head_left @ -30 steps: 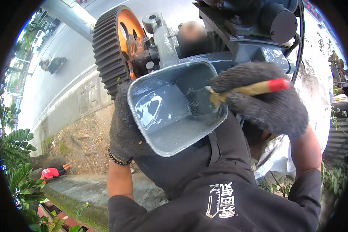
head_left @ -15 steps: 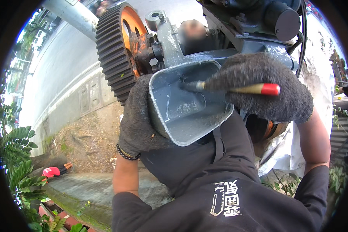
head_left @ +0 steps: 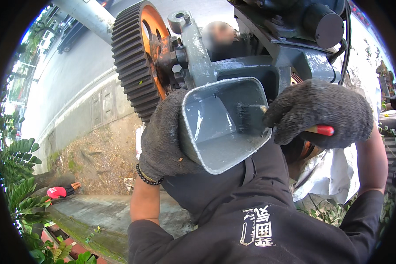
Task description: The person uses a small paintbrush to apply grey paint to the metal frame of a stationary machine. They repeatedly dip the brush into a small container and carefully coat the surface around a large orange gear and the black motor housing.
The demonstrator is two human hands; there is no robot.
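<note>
My left hand [head_left: 163, 136], in a dark knit glove, grips the left side of a square metal container [head_left: 226, 154] tilted toward me. Grey paint [head_left: 212, 119] coats its inside and pools in it. In my gloved right hand [head_left: 321, 110] is a paintbrush [head_left: 323, 130] with a red-tipped wooden handle. Its dark bristles sit inside the container against the right wall, partly hidden by my fingers. Just beyond the container stands a grey-painted metal frame [head_left: 233, 66], glossy in places.
A large toothed wheel [head_left: 134, 61] with orange spokes stands beyond my left hand. A dark motor housing [head_left: 321, 26] is at the upper right. Another person [head_left: 231, 50] is behind the frame. White sheeting [head_left: 334, 176] hangs at the right, and a mossy ledge [head_left: 119, 220] runs at lower left.
The brush has moved from the middle of the container to its right wall, my right hand shifting right and down. The container has moved slightly right and nearer to me.
</note>
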